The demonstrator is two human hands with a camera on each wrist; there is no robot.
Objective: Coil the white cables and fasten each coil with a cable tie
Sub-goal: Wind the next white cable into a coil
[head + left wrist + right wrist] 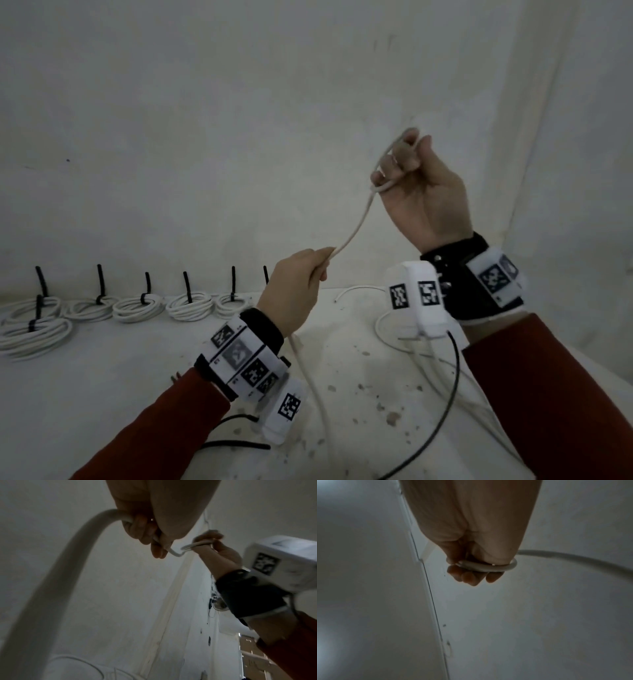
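A white cable stretches in the air between my two hands. My right hand is raised, its fingers curled with a small loop of the cable wrapped round them. Lower and to the left, my left hand grips the same cable in its fist; the slack runs down from it to the table. The rest of the cable lies loose on the table under my right wrist. In the left wrist view my right hand shows beyond my left fingers.
Several tied white coils, each with a black tie standing up, line the back left of the white table. Loose black cable ties lie near the front. A white wall stands close behind. Thin black wrist-camera leads hang from my wrists.
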